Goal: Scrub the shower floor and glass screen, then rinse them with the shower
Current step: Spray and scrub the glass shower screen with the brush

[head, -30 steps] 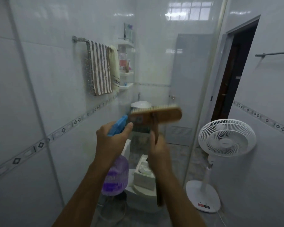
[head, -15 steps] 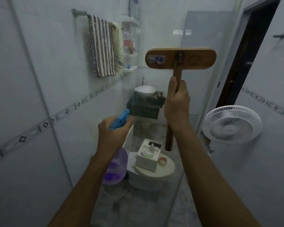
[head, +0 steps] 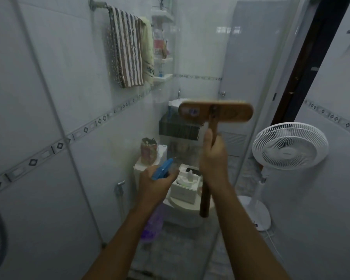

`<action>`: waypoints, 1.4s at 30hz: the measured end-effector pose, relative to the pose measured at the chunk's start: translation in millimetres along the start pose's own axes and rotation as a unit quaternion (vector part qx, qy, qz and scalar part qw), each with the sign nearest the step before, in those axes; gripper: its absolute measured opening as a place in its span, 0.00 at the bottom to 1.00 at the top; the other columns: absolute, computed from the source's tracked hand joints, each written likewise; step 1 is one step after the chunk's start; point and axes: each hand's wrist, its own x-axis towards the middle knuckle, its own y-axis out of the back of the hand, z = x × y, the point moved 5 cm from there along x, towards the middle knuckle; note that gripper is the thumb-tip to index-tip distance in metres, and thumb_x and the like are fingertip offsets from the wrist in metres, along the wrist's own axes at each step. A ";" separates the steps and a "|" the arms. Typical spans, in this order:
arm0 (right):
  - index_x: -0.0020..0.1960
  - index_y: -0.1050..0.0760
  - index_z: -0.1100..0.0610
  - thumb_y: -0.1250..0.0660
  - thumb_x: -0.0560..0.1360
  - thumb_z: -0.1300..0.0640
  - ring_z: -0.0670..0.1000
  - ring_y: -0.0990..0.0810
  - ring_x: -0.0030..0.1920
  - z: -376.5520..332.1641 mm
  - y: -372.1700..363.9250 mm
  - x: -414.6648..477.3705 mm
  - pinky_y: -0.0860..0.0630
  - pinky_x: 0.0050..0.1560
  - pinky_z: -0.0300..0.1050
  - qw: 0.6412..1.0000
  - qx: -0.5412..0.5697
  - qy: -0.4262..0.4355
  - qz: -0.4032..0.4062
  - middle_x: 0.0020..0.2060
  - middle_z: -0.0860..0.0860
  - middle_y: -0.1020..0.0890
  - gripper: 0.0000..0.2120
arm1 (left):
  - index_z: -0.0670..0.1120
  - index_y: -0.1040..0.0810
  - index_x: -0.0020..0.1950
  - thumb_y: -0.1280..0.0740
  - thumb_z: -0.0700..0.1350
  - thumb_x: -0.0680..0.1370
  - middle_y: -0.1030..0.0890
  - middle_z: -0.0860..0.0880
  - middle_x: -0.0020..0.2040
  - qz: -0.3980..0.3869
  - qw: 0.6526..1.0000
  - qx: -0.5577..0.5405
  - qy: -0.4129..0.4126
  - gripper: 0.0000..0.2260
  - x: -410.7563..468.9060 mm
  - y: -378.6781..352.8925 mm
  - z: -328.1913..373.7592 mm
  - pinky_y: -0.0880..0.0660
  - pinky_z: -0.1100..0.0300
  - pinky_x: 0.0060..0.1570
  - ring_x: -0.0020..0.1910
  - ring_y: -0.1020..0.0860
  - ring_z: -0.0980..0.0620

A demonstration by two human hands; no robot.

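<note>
The brush (head: 215,111) is in front of the glass screen (head: 200,47), at about the middle of its height, with the wooden back toward us and the bristles toward the glass. We cannot tell for sure that the bristles touch it. Our right hand (head: 213,158) is clenched round the handle just under the head, and the free end of the handle hangs below the wrist. Our left hand (head: 154,184) grips the neck of a spray bottle (head: 162,169), with its nozzle pointing at the glass.

Half a second ago the head was high on the screen; now it is lower, near where it was a second ago. The bottle hand has hardly moved. We judge this to be up-and-down scrubbing of the glass, so the task is in its early part: the shower floor and the rinse are not yet done.

The right end of the head is near the free edge of the screen, which slants down to our right. A wider stroke may slip off this edge. Beyond it, well apart, stands a fan (head: 290,145). To the left the glass is open as far as the wall, where a towel (head: 126,49) hangs behind it. Above the head there is much bare glass. Below, the bottle hand is just beside the handle and could be hit. A hose (head: 0,235) hangs at our far left.
</note>
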 end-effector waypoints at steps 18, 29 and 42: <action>0.49 0.27 0.54 0.44 0.84 0.48 0.36 0.22 0.34 77.1 -53.5 -52.7 0.28 0.32 0.32 0.998 -0.028 -0.028 -0.053 0.36 0.47 0.23 0.13 | 0.43 0.19 0.45 0.23 0.46 0.73 0.17 0.45 0.40 0.091 0.995 -0.034 0.014 0.09 -5.5 36.9 -28.2 0.17 0.50 0.37 0.38 0.17 0.51; 0.48 0.25 0.54 0.42 0.84 0.46 0.50 0.21 0.40 129.4 -147.1 -86.2 0.28 0.38 0.40 0.971 -0.101 -0.086 -0.201 0.39 0.52 0.21 0.14 | 0.45 0.26 0.33 0.25 0.43 0.75 0.29 0.51 0.28 0.189 0.982 0.008 0.025 0.14 4.0 137.2 -77.6 0.35 0.67 0.26 0.25 0.32 0.60; 0.53 0.27 0.49 0.46 0.83 0.39 0.48 0.20 0.42 65.9 -275.3 -68.8 0.23 0.43 0.45 0.938 -0.156 -0.025 -0.308 0.42 0.48 0.20 0.16 | 0.43 0.23 0.38 0.27 0.44 0.77 0.26 0.48 0.30 0.200 0.979 -0.001 0.033 0.10 26.2 206.1 -114.2 0.30 0.67 0.27 0.26 0.29 0.58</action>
